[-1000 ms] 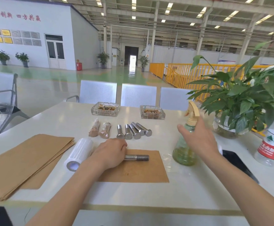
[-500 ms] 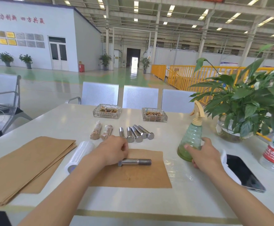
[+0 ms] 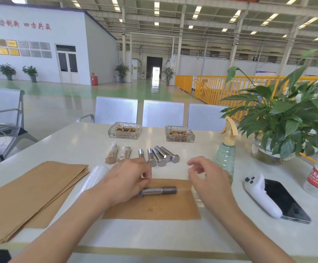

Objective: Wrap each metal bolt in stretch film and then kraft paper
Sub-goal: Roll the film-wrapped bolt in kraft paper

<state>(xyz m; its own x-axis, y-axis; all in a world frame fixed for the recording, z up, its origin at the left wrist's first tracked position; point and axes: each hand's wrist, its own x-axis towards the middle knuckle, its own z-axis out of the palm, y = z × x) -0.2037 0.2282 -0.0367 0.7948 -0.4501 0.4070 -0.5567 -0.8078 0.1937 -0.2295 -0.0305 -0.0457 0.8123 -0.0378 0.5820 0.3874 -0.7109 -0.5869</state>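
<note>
Left hand [image 3: 127, 181] resting on bare bolt [image 3: 158, 191] atop kraft sheet [image 3: 154, 207] | right hand [image 3: 209, 179] loosely curled, empty | two wrapped bolts [image 3: 117, 154], four unwrapped bolts [image 3: 159, 156] waiting

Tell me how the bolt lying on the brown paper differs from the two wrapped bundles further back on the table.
The bolt on the paper is bare shiny metal; the wrapped bundles are covered in brown paper and clear film. The bolt lies crosswise on a kraft sheet; the bundles lie directly on the table, pointing away. The left hand is at the bolt's head; nothing touches the bundles. All share a similar long shape.
</note>
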